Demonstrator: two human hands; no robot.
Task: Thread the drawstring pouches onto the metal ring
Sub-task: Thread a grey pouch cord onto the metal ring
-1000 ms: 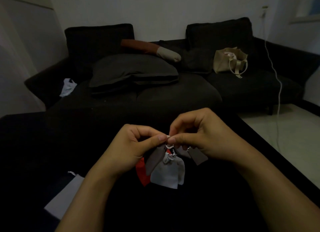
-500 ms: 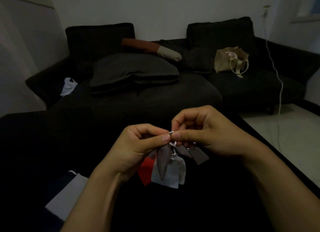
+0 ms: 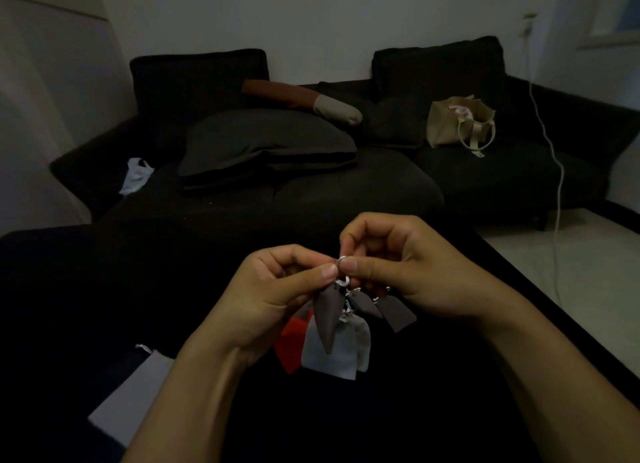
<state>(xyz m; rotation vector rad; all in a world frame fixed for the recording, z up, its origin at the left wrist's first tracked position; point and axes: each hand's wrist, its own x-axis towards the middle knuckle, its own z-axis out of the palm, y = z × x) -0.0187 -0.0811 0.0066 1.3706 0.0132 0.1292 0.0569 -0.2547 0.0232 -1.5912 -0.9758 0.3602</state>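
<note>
A small metal ring [image 3: 341, 260] is pinched between the thumb and fingers of my right hand [image 3: 412, 265]. My left hand [image 3: 277, 289] presses its thumb against the ring from the left and holds the top of a dark grey pouch [image 3: 327, 319]. Below the ring hang several drawstring pouches: a light grey one [image 3: 330, 353], a red one [image 3: 291, 341] and two more dark grey ones [image 3: 394, 312]. Whether the grey pouch's string is on the ring is hidden by my fingers.
A loose light grey pouch [image 3: 135, 398] lies on the black table [image 3: 69, 307] at the lower left. Behind the table stands a dark sofa [image 3: 346, 192] with cushions, a beige tote bag [image 3: 457, 123] and a white cable [image 3: 554, 158].
The dark grey pouch has swung from spread flat to hanging edge-on beneath my left thumb. Both hands rose slightly and stay pinched together at the ring.
</note>
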